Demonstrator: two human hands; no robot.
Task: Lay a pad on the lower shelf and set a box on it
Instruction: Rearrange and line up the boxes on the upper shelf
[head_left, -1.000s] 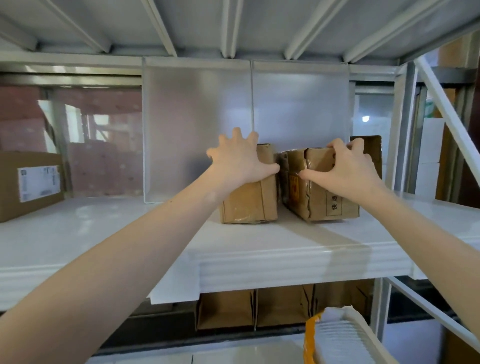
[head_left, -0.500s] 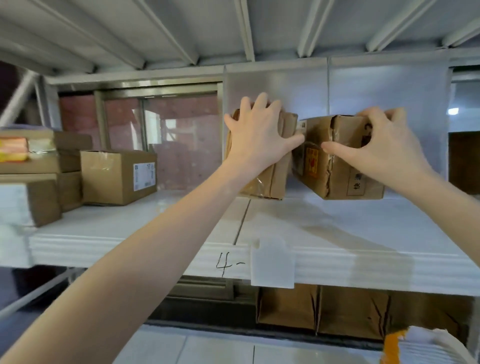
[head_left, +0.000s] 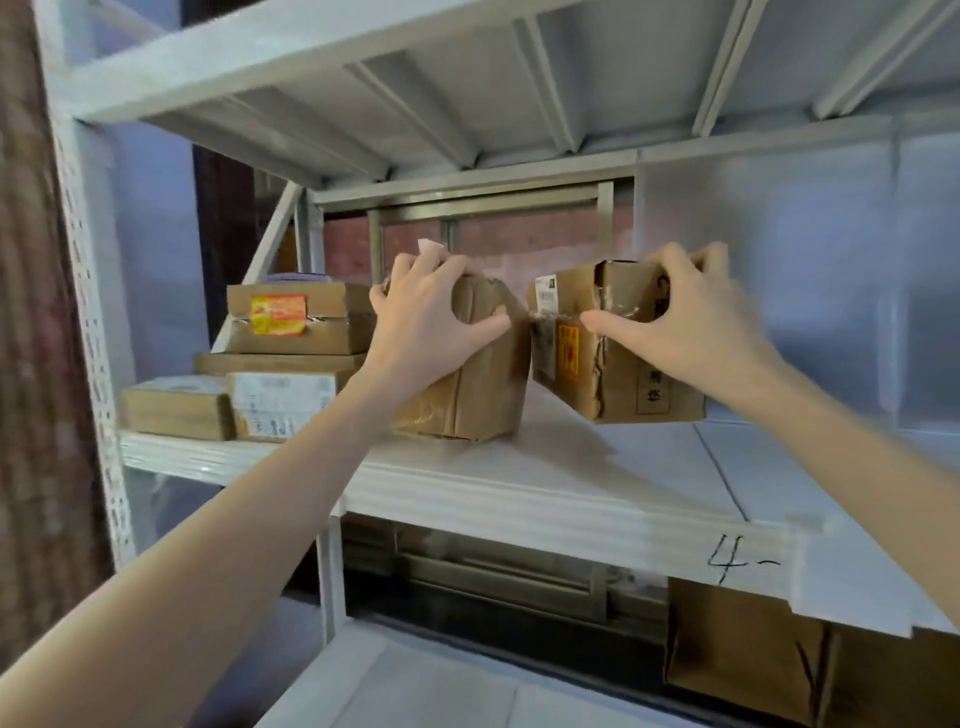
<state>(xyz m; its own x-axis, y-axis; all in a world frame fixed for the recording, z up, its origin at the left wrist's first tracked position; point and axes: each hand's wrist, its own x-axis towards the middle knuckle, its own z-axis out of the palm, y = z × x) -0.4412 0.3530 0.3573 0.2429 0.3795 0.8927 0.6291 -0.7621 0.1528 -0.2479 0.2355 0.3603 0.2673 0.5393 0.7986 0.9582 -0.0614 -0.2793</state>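
Note:
My left hand (head_left: 426, 322) grips the top of a worn brown cardboard box (head_left: 483, 384), tilted, with its lower edge close to the white shelf board (head_left: 571, 483). My right hand (head_left: 685, 322) holds a second torn brown box (head_left: 597, 364) with a red-yellow sticker, lifted clear above the shelf. Both boxes are side by side, nearly touching. A lower shelf surface (head_left: 415, 680) shows at the bottom. No pad is in view.
Several stacked cardboard boxes (head_left: 291, 358) stand at the left end of the shelf by the perforated upright (head_left: 88, 291). The shelf's front lip has "4-" (head_left: 737, 564) written on it. More cardboard boxes (head_left: 748, 654) sit beneath at the right. Shelf ribs hang overhead.
Both boxes have been carried leftward along the shelf, held in my hands, and the right one now hangs above the board. The stacked boxes at the left are now close.

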